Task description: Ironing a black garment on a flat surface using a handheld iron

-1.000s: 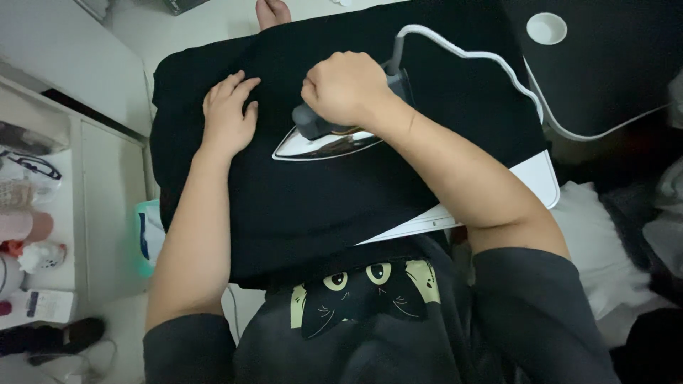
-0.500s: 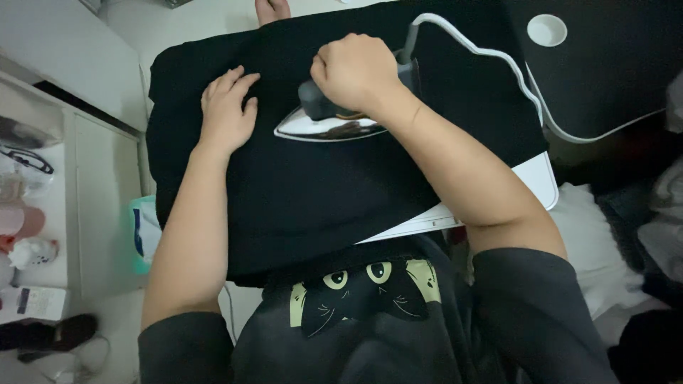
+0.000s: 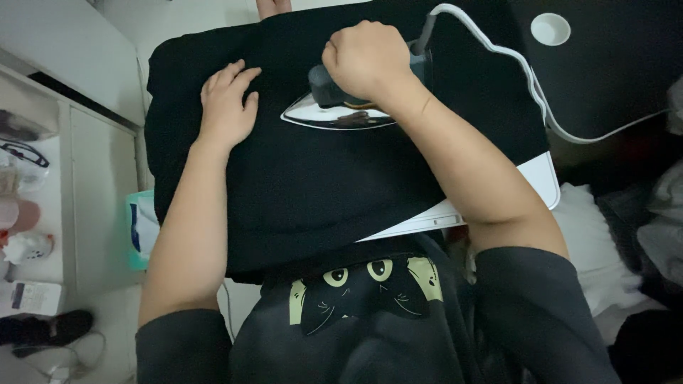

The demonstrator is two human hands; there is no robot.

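A black garment (image 3: 327, 185) lies spread over a white board (image 3: 541, 181) in front of me. My right hand (image 3: 366, 60) is closed around the dark handle of a clothes iron (image 3: 334, 114), whose silver-edged body rests flat on the cloth with its tip pointing left. A white cord (image 3: 512, 64) runs from the iron's rear toward the right. My left hand (image 3: 228, 103) lies flat on the garment just left of the iron's tip, fingers spread, pressing the fabric.
A small white round dish (image 3: 550, 28) sits on a dark surface at the upper right. A white shelf unit (image 3: 43, 206) with small bottles and packets stands to the left. A teal tissue pack (image 3: 140, 227) sits beside the board. White cloth (image 3: 597, 263) lies at the right.
My right hand has slid the iron up the garment, away from me. My left hand has stayed flat in about the same spot.
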